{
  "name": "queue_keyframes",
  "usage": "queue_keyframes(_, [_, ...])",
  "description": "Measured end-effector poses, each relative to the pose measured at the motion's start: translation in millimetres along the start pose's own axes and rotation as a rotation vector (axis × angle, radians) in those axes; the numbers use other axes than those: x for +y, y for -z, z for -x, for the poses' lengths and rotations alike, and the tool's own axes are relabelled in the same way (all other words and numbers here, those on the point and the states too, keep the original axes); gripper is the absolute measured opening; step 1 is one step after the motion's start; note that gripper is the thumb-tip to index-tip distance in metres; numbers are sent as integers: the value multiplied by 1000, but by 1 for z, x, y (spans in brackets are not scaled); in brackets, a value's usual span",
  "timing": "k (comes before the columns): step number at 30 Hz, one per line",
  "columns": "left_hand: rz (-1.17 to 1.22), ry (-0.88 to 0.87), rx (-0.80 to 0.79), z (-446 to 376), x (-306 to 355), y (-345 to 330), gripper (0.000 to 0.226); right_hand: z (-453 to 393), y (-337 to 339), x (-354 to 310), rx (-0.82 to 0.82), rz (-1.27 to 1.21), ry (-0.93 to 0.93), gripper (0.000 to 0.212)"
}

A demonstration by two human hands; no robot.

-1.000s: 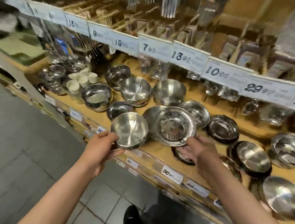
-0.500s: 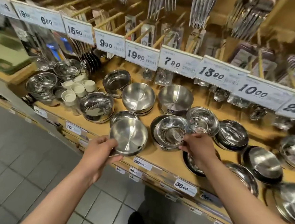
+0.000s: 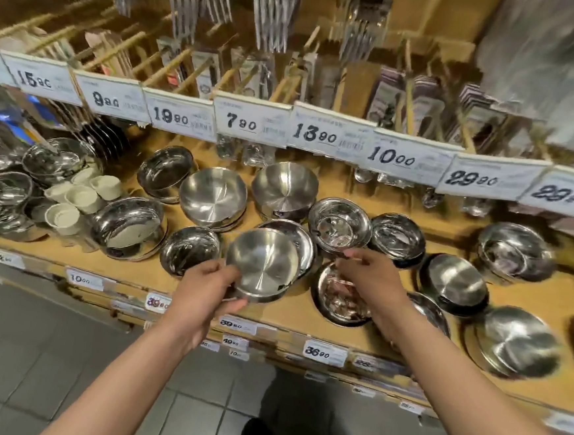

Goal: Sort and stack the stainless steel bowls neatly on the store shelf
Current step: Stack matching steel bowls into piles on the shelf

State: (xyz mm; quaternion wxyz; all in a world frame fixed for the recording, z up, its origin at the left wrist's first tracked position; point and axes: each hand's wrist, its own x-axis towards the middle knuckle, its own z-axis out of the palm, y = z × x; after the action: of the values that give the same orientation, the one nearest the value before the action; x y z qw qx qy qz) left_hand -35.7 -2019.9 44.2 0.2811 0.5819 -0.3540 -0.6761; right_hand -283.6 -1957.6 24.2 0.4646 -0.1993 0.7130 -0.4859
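L hand (image 3: 204, 288) grips a brushed steel bowl (image 3: 263, 263) by its near-left rim, thumb on the rim's lower edge, fingers curled behind; the bowl tilts toward the camera, held over a wider bowl (image 3: 302, 244) just behind it at 1 o'clock. R hand (image 3: 370, 280) hovers at 3 o'clock from the held bowl, thumb and forefinger in a narrow pinch close to the rim of a mirror-finish bowl (image 3: 340, 226) — can't tell if they're touching it or holding anything. A shallow shiny dish (image 3: 337, 302) lies under that hand on the wooden shelf (image 3: 547, 299).

Risks, judging from here: the one-handed rim grip on a tilted, slick bowl could slip, and it'd clatter onto the bowls below or off the shelf edge at 6 o'clock. The brushed bowl looks narrower than the one behind it, so nesting there may mix sizes and leave a wobbly stack. The R wrist is low over the dish and could nudge it toward the edge.

Readable tags on the upper rail, L to R: 15.9?, 9.90, 19.90, 7.90, 13.90, 10.00, 29.90, then one too blurred. Shelf-edge tags: 10.00, 49.90, 36.90; others smeared. No brand names legible.

White ceramic cups (image 3: 74, 200) sit at 9 o'clock; forks (image 3: 274, 10) hang at 12.
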Motion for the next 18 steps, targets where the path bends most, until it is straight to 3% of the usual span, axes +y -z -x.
queue_keyframes(3, [-99,-25,-68,4,1,-46,10,13,39,-7,-160,34,24,22])
queue_keyframes(7, [-210,-44,-203,20,0,-119,11,30,103,-14,-216,6,47,24])
queue_keyframes(9, [-234,-53,-273,29,-3,-159,12,37,141,-15,-190,-7,68,31])
queue_keyframes(12, [-218,-58,-302,42,-12,-218,14,44,199,-12,-118,-59,86,15])
queue_keyframes(18, [-317,-129,-322,66,-57,-320,24,46,300,10,-7,-84,85,13])
